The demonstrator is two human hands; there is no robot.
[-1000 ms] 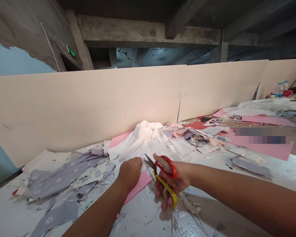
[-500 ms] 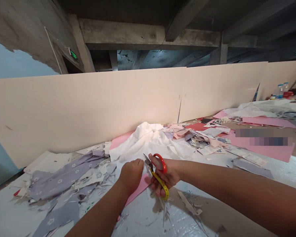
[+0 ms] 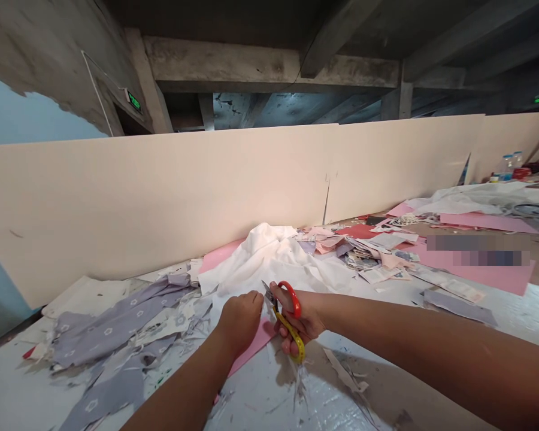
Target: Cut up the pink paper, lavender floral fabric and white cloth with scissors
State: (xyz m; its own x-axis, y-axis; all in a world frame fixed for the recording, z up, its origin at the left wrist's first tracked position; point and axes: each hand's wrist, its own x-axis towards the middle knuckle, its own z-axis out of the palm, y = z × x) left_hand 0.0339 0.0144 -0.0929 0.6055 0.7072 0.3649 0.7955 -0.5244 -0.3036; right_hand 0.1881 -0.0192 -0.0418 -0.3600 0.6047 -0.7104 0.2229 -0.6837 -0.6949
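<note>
Red-handled scissors [image 3: 290, 300] are gripped in the right hand [image 3: 300, 320], fingers closed firmly about the handles, with a yellow tape measure [image 3: 290, 334] held against them in the same grip. The blade tips [image 3: 268, 288] are directed at the white cloth [image 3: 260, 263], just beside the left hand [image 3: 240, 320]. That hand rests curled, back upward, on the cloth; its fingertips are hidden, so any pinch cannot be confirmed. Its placement appears intended to steady the cloth near the blades. A pink sheet [image 3: 251, 347] lies beneath both hands on the scuffed white tabletop [image 3: 521, 317]. Lilac printed fabric [image 3: 112, 323] lies to the left; paper and fabric offcuts [image 3: 368, 254] are heaped beyond, before a cream board [image 3: 161, 191].
</note>
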